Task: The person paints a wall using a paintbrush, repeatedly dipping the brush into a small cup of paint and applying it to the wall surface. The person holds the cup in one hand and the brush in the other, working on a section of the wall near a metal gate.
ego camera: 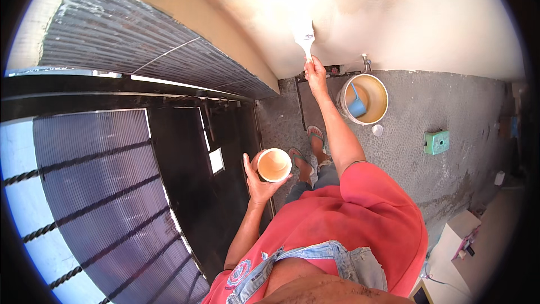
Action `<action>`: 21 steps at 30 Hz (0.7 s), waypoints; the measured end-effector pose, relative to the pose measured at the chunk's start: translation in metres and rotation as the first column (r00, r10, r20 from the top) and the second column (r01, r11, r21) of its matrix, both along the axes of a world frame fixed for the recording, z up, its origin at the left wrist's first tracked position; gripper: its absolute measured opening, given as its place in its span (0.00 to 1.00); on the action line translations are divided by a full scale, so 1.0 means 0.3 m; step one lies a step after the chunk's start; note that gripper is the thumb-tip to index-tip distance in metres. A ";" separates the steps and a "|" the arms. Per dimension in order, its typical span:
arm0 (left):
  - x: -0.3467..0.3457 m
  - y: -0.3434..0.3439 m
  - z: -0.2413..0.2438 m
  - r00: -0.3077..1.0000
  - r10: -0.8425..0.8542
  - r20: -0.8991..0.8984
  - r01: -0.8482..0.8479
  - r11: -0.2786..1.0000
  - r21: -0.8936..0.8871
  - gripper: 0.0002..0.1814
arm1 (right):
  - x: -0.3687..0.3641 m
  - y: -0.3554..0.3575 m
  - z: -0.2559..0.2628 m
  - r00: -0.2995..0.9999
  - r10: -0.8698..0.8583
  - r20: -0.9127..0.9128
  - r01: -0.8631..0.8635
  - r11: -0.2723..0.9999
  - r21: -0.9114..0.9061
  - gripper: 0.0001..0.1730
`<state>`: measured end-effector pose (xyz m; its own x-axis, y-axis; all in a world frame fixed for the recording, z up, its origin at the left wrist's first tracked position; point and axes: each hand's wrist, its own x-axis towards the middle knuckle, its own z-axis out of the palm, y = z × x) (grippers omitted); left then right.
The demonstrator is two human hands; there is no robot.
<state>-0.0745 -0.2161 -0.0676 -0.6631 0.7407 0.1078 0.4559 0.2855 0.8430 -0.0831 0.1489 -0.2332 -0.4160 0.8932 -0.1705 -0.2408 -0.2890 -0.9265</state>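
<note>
My right hand (316, 75) grips the handle of a white paintbrush (305, 41). The brush's bristle end is up against the pale wall (371, 21), where bright glare washes out its tip. At waist height my left hand (262, 183) cradles a round tub (274, 165), fingers and thumb spread around its side. The tub's mouth faces up, and its inside looks cream to light orange; how much it holds I cannot tell.
Below a wall tap (366, 63) stands a large bucket (382, 103) with a blue dipper (356, 106) inside. A small white cup-like item (377, 130) lies beside it. Farther right sits a green plastic stool (437, 142). A dark metal gate (185, 169) runs along my left.
</note>
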 end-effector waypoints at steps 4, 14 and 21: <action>0.006 0.008 -0.039 0.999 -0.032 0.010 0.032 0.999 0.004 0.81 | 0.067 -0.031 -0.157 0.996 0.002 0.091 0.012 0.989 -0.147 0.13; 0.010 0.088 -0.011 0.995 -0.083 0.047 0.081 0.996 0.034 0.80 | 0.349 -0.104 -0.081 0.997 0.005 0.076 0.008 0.987 -0.161 0.13; 0.002 0.154 0.016 0.994 -0.100 0.049 0.097 0.993 0.066 0.82 | 0.304 0.092 0.487 0.981 -0.019 -0.191 0.060 0.975 0.212 0.16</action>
